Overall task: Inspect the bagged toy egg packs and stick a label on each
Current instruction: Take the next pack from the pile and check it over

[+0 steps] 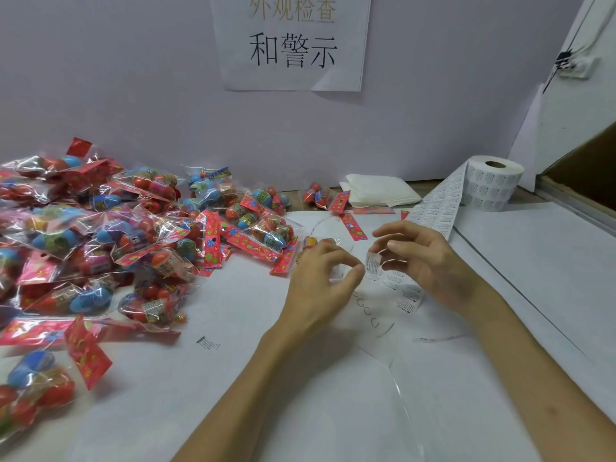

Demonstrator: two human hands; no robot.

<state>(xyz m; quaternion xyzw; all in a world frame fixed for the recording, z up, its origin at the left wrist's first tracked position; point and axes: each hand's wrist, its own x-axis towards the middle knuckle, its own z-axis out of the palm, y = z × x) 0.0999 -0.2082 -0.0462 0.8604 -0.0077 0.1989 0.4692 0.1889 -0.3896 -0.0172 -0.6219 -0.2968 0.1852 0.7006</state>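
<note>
A single bagged egg pack (313,244) with a red flowered header lies at the table's centre. My left hand (318,281) is over it, fingers curled on its clear plastic. My right hand (423,261) pinches a small white printed label (373,263) between thumb and fingers, close to the left fingertips. The label strip (433,211) runs from the label roll (493,186) at the back right down under my right hand. A big pile of egg packs (100,235) covers the left of the table.
A stack of folded white wipes (380,194) lies by the back wall. Loose red header strips (353,227) lie behind my hands. A cardboard box (586,168) stands at the right edge. A paper sign (293,45) hangs on the wall. White paper (333,395) covers the table.
</note>
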